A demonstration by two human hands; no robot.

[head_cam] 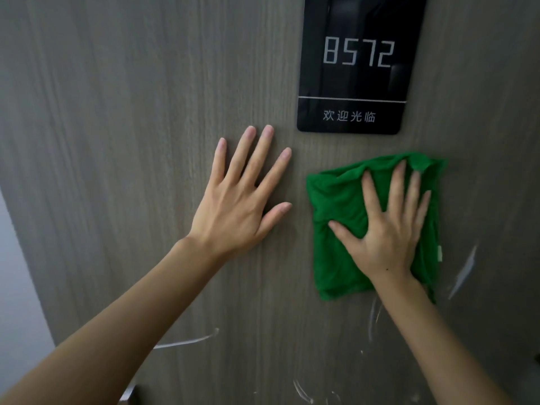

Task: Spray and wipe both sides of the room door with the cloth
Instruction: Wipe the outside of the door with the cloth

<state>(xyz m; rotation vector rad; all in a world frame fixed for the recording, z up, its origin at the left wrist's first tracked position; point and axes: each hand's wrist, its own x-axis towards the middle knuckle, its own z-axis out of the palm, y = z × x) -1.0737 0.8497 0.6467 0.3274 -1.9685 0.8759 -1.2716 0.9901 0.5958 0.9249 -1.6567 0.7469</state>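
Pressing flat with fingers straight and spread, the right hand (385, 229) is pinning the folded green microfibre cloth (339, 206) against the grey-brown wood-grain room door (117, 141); nothing is curled round the fabric, the palm and fingers are simply lying on top of it. That cloth is sitting toward the door's right side, just below the black glossy rectangular room-number plate (355, 83), which is showing the pale digits 8572 above a thin line and a row of Chinese characters. A small light tag (439, 252) is showing at the cloth's right edge, and the cloth's top right corner is bunching up beyond the fingertips.

Beside it, the left hand (242, 206) is resting open on the bare door surface, fingers straight and fanned, holding nothing, its fingertips reaching up close to the plate's lower left corner. The two hands are near each other but apart, with a strip of door between the left thumb and the cloth's left edge.

Pale wet streaks (187, 342) are glistening on the lower part of the door, some below the left forearm, others under the cloth and out toward the door's right edge. A pale wall strip (17, 287) is showing past the door's left edge, and a metallic fitting (128, 397) is peeking in at the bottom, mostly hidden by the left arm.
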